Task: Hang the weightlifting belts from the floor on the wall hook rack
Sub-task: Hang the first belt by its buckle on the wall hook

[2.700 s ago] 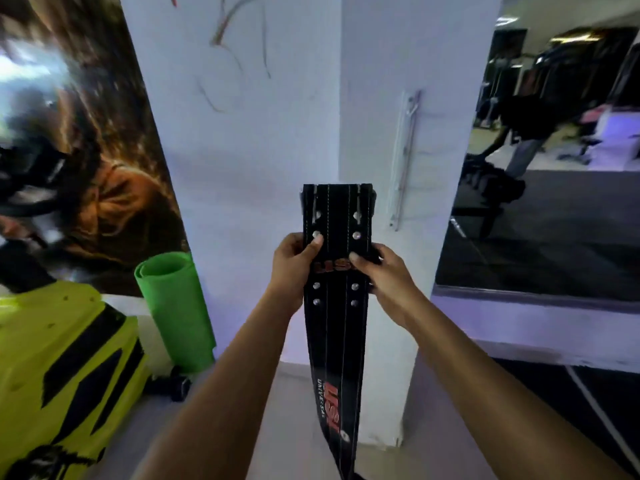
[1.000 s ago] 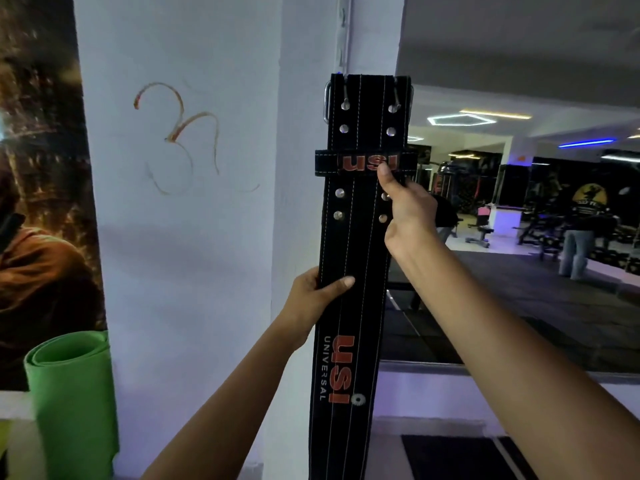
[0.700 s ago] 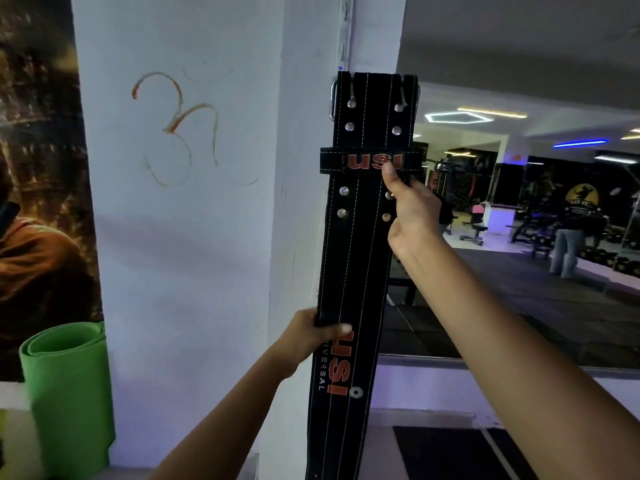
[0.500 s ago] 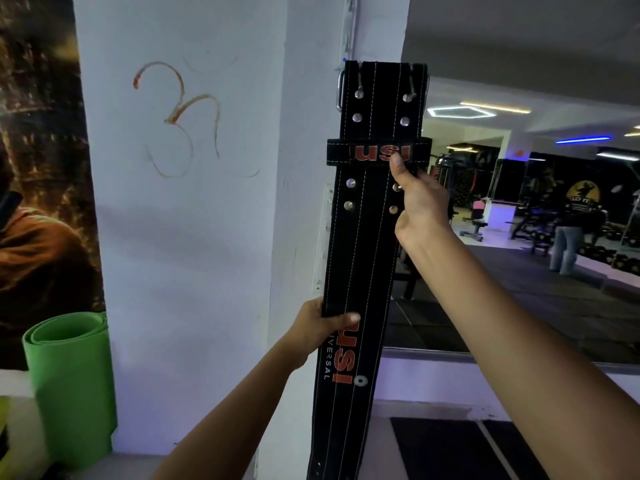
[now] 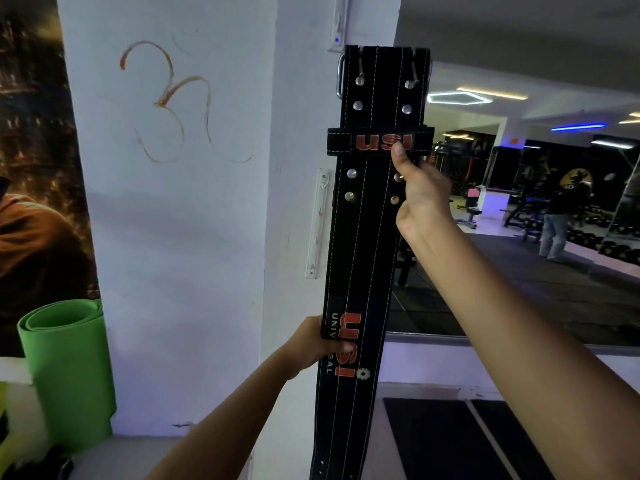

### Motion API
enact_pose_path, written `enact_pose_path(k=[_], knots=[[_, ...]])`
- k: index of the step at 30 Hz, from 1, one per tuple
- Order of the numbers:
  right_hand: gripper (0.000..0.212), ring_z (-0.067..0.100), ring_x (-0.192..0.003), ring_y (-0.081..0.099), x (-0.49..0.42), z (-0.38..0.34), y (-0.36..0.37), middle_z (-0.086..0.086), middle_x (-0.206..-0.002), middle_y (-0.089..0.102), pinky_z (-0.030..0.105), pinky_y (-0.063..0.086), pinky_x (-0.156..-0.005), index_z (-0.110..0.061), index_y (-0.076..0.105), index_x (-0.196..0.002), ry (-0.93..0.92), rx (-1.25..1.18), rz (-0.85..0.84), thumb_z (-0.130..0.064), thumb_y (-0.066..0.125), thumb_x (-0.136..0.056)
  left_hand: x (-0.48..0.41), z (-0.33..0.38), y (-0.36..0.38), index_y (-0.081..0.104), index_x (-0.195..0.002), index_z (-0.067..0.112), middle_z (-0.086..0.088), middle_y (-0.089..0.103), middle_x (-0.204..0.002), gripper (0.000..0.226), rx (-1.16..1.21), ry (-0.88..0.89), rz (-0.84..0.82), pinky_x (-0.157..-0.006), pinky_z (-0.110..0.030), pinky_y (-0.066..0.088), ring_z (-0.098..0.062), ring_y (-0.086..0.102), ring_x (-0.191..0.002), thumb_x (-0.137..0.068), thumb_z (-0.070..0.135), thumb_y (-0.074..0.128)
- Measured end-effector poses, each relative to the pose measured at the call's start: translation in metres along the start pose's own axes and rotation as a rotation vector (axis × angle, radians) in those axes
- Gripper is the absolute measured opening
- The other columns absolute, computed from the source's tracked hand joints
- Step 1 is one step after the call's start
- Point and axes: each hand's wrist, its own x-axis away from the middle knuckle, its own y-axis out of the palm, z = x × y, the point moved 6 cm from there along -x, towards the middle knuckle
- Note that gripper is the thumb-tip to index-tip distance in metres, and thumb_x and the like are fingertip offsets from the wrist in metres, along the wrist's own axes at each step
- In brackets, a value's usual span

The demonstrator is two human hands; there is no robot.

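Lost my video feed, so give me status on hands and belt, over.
Left hand gripping belt low, right hand gripping by keeper loop. Belt upright against pillar, buckle end up. Hook rack beside it; not seen hooked.

We hold the black belt (image 5: 367,258) upright against the white pillar (image 5: 298,216), our right hand (image 5: 420,199) pinching near its USI loop, our left hand (image 5: 317,344) gripping its left edge lower down, beside the white hook rack (image 5: 318,223).

belt (image 5: 367,237): black matt suede-like leather, white stitching, shiny metal rivets
buckle (image 5: 341,76): bright polished metal
pillar (image 5: 194,237): white matt paint, slightly uneven
mat (image 5: 69,368): green matt foam
mirror (image 5: 554,220): glossy glass
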Motion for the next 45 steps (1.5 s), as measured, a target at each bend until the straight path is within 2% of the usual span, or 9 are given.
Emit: enact_pose_path(k=[6, 13, 19, 21, 25, 31, 36, 42, 45], knots=[[0.012, 0.009, -0.07, 0.051, 0.0, 0.014, -0.016, -0.006, -0.075, 0.061, 0.024, 0.035, -0.049, -0.025, 0.066, -0.068, 0.03, -0.035, -0.008, -0.023, 0.076, -0.075, -0.01, 0.091, -0.038, 0.057, -0.122, 0.017, 0.0, 0.067, -0.112, 0.062, 0.188, 0.173, 0.091, -0.082, -0.029, 0.052, -0.017, 0.065, -0.102, -0.084, 0.063, 0.04], [0.006, 0.024, -0.09, 0.064, 0.004, 0.026, -0.016, 0.004, -0.09, 0.069, 0.042, 0.054, -0.074, -0.023, 0.071, -0.074, 0.02, -0.028, -0.05, -0.023, 0.076, -0.074, -0.033, 0.197, -0.063, 0.06, -0.113, -0.003, -0.022, 0.068, -0.11, 0.039, 0.417, 0.423, 0.393, -0.088, -0.041, 0.056, -0.032, 0.068, -0.099, -0.091, 0.03, 0.055], [0.036, 0.009, -0.103, 0.06, 0.026, 0.045, -0.04, -0.014, -0.099, 0.061, 0.025, 0.047, -0.094, -0.018, 0.058, -0.114, -0.025, 0.19, -0.254, -0.01, 0.069, -0.08, -0.041, 0.207, -0.065, 0.061, -0.101, 0.006, -0.009, 0.068, -0.091, 0.024, 0.474, 0.436, 0.498, -0.081, -0.038, 0.057, -0.023, 0.068, -0.085, -0.089, 0.026, 0.061], [0.033, 0.012, -0.104, 0.059, 0.045, 0.079, -0.056, -0.017, -0.094, 0.057, 0.019, 0.045, -0.088, -0.023, 0.056, -0.107, 0.089, 0.302, -0.355, -0.004, 0.066, -0.081, -0.041, 0.209, -0.069, 0.061, -0.095, 0.011, -0.005, 0.068, -0.089, 0.017, 0.475, 0.436, 0.509, -0.077, -0.035, 0.058, -0.02, 0.067, -0.082, -0.088, 0.026, 0.061], [0.021, 0.029, -0.113, 0.062, 0.058, 0.126, -0.076, 0.012, -0.113, 0.068, 0.041, 0.049, -0.099, -0.017, 0.062, -0.095, 0.272, 0.336, -0.427, -0.004, 0.067, -0.08, -0.04, 0.213, -0.072, 0.06, -0.096, 0.011, -0.004, 0.068, -0.088, 0.018, 0.461, 0.458, 0.506, -0.077, -0.035, 0.059, -0.019, 0.068, -0.081, -0.088, 0.027, 0.061], [0.018, 0.003, -0.094, 0.061, 0.051, 0.119, -0.062, -0.013, -0.095, 0.066, 0.015, 0.047, -0.076, -0.025, 0.059, -0.094, 0.219, 0.348, -0.521, -0.013, 0.066, -0.082, -0.036, 0.227, -0.082, 0.06, -0.101, 0.005, -0.006, 0.068, -0.088, 0.023, 0.453, 0.528, 0.505, -0.072, -0.031, 0.058, -0.018, 0.069, -0.078, -0.089, 0.025, 0.06], [0.025, 0.014, -0.091, 0.067, 0.083, 0.185, -0.099, 0.003, -0.103, 0.068, 0.037, 0.058, -0.084, -0.013, 0.061, -0.102, 0.423, 0.71, -0.648, -0.013, 0.071, -0.079, -0.035, 0.221, -0.092, 0.059, -0.109, 0.002, -0.007, 0.068, -0.092, 0.033, 0.447, 0.504, 0.531, -0.079, -0.037, 0.058, -0.022, 0.069, -0.085, -0.088, 0.028, 0.061], [0.023, 0.023, -0.107, 0.066, 0.054, 0.149, -0.073, 0.01, -0.114, 0.07, 0.045, 0.049, -0.099, -0.021, 0.065, -0.1, 0.306, 0.469, -0.505, -0.021, 0.07, -0.078, -0.032, 0.224, -0.097, 0.06, -0.104, 0.004, -0.007, 0.069, -0.091, 0.028, 0.458, 0.502, 0.546, -0.082, -0.039, 0.058, -0.022, 0.068, -0.084, -0.088, 0.027, 0.061], [0.042, 0.025, -0.112, 0.063, 0.069, 0.17, -0.087, 0.014, -0.121, 0.066, 0.046, 0.046, -0.103, -0.012, 0.061, -0.113, 0.353, 0.557, -0.514, -0.019, 0.075, -0.074, -0.03, 0.224, -0.098, 0.061, -0.096, 0.009, -0.006, 0.069, -0.088, 0.018, 0.466, 0.507, 0.545, -0.082, -0.039, 0.058, -0.021, 0.068, -0.082, -0.089, 0.025, 0.061]])
